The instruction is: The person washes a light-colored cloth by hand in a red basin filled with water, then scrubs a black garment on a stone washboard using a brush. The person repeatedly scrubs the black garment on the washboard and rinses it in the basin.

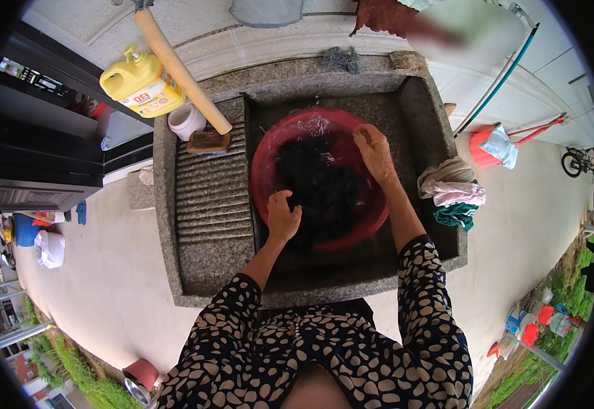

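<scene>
Dark wet cloth (317, 180) lies in water inside a red plastic basin (264, 160), which stands in a stone wash sink. My left hand (284, 218) is over the basin's left near side, thumb and fingers apart and loosely bent, with nothing seen in them. At the basin's far right side, near the rim, my right hand (375, 153) hovers with loosely bent fingers and nothing visible in it. Whether it touches the rim is hard to tell. Splashed water shows along the basin's far part.
Left of the basin is a ridged washboard slab (212, 191) with a scrubbing brush (208, 142), a white cup (186, 123), a wooden rod (181, 71) and a yellow jug (143, 83). Folded clothes (454, 191) hang over the sink's right edge. A red bucket (482, 146) stands beyond.
</scene>
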Demonstrator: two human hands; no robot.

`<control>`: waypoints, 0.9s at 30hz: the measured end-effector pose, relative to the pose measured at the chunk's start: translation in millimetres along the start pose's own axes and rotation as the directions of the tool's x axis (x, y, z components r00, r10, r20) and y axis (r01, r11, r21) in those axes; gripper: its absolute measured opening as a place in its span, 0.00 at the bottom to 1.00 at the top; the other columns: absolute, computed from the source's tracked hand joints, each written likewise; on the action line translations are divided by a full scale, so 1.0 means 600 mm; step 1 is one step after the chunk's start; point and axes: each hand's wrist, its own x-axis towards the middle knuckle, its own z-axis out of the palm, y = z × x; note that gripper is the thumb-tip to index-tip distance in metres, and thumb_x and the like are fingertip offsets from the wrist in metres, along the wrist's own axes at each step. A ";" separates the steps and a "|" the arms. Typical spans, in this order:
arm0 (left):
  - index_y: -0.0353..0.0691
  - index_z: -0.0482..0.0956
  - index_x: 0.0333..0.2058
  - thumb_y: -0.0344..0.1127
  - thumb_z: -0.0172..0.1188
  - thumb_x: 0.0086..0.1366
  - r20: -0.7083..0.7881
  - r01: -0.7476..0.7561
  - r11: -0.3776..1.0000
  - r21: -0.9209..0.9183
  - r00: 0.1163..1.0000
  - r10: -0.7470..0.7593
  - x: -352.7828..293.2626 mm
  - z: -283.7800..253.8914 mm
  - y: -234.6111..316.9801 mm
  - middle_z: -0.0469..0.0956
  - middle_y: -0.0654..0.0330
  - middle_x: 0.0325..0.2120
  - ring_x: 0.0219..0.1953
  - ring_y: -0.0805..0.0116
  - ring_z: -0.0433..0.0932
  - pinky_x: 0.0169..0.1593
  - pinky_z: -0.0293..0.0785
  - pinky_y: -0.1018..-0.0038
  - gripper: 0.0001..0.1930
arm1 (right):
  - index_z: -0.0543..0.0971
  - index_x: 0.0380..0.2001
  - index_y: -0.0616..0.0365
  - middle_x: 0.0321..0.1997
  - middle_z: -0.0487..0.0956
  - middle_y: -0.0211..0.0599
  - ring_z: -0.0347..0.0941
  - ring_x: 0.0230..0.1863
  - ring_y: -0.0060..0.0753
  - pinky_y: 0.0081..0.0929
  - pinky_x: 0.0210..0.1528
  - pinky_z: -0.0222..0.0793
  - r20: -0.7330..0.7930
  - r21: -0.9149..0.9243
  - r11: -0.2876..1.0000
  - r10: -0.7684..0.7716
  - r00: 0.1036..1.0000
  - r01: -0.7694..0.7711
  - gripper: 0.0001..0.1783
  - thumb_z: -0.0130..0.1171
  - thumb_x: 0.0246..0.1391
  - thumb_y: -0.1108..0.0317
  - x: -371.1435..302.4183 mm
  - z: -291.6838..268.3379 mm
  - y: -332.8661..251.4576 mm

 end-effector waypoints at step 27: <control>0.48 0.69 0.48 0.37 0.62 0.51 0.128 -0.005 0.929 0.371 0.991 -0.046 0.137 0.026 -0.008 0.75 0.54 0.38 0.45 0.49 0.75 0.45 0.72 0.55 0.24 | 0.72 0.46 0.59 0.51 0.71 0.47 0.68 0.46 0.32 0.29 0.44 0.67 0.176 0.074 0.852 0.500 0.848 -0.518 0.27 0.58 0.36 0.70 0.002 0.048 0.257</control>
